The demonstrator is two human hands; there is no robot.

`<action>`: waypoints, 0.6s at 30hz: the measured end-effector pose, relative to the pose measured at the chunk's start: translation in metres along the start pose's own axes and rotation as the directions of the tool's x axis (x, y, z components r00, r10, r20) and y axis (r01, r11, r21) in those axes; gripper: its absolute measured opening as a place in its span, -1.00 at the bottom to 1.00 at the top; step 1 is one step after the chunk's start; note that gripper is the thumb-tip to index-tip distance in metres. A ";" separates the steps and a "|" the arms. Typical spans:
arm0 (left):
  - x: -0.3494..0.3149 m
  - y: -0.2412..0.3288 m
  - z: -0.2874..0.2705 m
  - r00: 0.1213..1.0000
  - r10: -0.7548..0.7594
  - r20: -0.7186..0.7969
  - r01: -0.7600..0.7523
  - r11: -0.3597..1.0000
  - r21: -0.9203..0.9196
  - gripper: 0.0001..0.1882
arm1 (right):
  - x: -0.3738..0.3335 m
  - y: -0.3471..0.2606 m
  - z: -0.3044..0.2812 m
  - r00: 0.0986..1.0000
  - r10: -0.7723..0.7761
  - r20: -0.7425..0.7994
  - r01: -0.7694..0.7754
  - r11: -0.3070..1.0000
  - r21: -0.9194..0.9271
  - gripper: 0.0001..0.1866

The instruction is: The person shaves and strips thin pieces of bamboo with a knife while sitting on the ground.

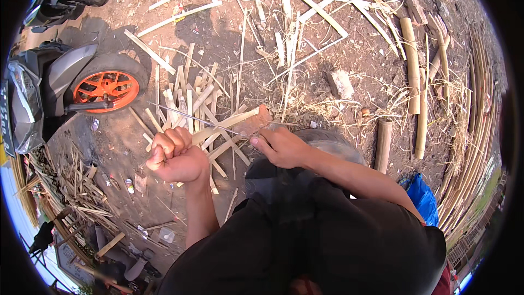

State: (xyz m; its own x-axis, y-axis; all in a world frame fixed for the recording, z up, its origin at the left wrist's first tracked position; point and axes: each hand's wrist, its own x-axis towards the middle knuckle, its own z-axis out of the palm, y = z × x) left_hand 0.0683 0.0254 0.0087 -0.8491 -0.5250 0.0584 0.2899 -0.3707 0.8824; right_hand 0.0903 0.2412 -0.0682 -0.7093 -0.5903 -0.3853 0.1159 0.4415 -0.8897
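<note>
My left hand (177,155) is closed in a fist round a pale split bamboo strip (232,118), which slants up and to the right. The strip's far end meets a flat reddish-brown piece (255,122) whose kind I cannot make out. My right hand (281,147) is closed beside that piece, its thumb forward. A long, thin grey blade (188,115), seen nearly edge-on, runs from near my right fingers leftward across the strip. Its handle is hidden by my hand. Under and beyond my hands lies a loose heap of bamboo strips (183,95).
Parked at left is a motorcycle with an orange-rimmed wheel (106,92). Thick bamboo poles (410,65) and a stone block (341,84) lie to the right. A blue plastic bag (423,199) sits by my right elbow. More strips (311,3) are scattered ahead.
</note>
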 end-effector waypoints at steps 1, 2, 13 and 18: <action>0.000 0.000 0.004 1.000 -0.004 0.009 0.005 1.000 -0.021 -0.59 | 0.000 0.006 0.000 1.000 -0.007 -0.025 0.007 1.000 -0.014 -0.44; 0.002 0.000 0.010 0.999 -0.031 -0.006 0.031 0.999 -0.013 -0.60 | 0.003 0.017 0.007 0.999 -0.013 -0.049 0.012 1.000 -0.017 -0.44; 0.002 0.004 0.006 1.000 -0.030 -0.005 0.030 1.000 -0.004 -0.59 | 0.026 0.006 0.024 0.999 0.004 -0.039 -0.003 1.000 0.028 -0.41; 0.003 0.005 -0.005 0.999 -0.036 -0.035 0.035 0.999 -0.021 -0.60 | 0.010 0.101 0.025 0.972 0.222 -0.070 -0.231 0.958 -0.171 -0.39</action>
State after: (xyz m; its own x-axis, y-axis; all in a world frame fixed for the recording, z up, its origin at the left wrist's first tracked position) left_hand 0.0696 0.0182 0.0110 -0.8429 -0.5379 0.0102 0.2691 -0.4051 0.8738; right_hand 0.1122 0.2628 -0.1683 -0.7128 -0.4283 -0.5554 0.1562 0.6751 -0.7210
